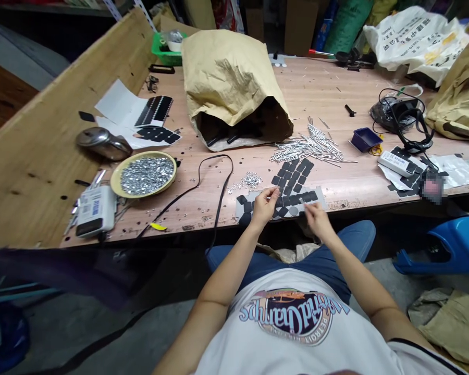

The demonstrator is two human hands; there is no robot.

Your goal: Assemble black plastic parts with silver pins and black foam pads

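My left hand [264,209] is over a grey sheet [319,196] of black rounded-square pads [296,199], thumb and fingertips pinched together. My right hand [319,221] is at the sheet's right front edge, its fingers curled and pressed together. Whatever either pinch holds is too small to make out. More black pads [293,176] lie in rows just behind. A small heap of tiny metal pieces [251,180] sits to the left of them. Farther back, thin silvery rods [308,146] lie in a loose pile before an open brown paper sack [230,78].
A yellow bowl [117,188] of shiny metal pieces stands on the left, beside a white box-shaped device [97,211]. A black cord [199,179] crosses the table to its front edge. At right are a purple tray [365,139], a white box [395,163] and a blue stool [449,245].
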